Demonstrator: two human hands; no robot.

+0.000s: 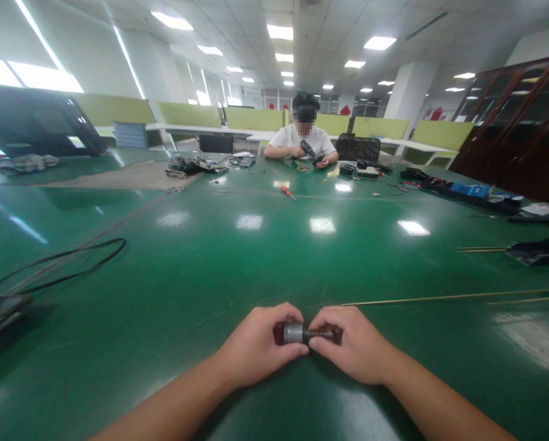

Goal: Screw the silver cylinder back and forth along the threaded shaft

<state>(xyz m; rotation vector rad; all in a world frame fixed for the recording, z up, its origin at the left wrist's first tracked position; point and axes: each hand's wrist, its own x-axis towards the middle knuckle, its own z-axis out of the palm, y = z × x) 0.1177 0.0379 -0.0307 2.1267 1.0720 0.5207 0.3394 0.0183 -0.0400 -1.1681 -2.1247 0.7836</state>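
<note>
Between my hands lies a small cylindrical part (293,334) with a silver band, a dark reddish left end and a thin dark shaft on its right. My left hand (258,343) curls round the silver end, thumb in front and fingers behind. Around the shaft end, my right hand (359,346) is closed in the same way, its fingertips near the middle of the part. Both hands are low over the green tabletop (201,275), their fingertips almost meeting. Fingers hide some of the part, and its exact kind is unclear.
Thin brass-coloured rods (421,299) lie to the right, near a dark bracket-like piece (538,251). A black cable loop (85,248) is at left. Further off is an orange screwdriver (287,192). Across the table a person (281,139) holds a power drill (308,149).
</note>
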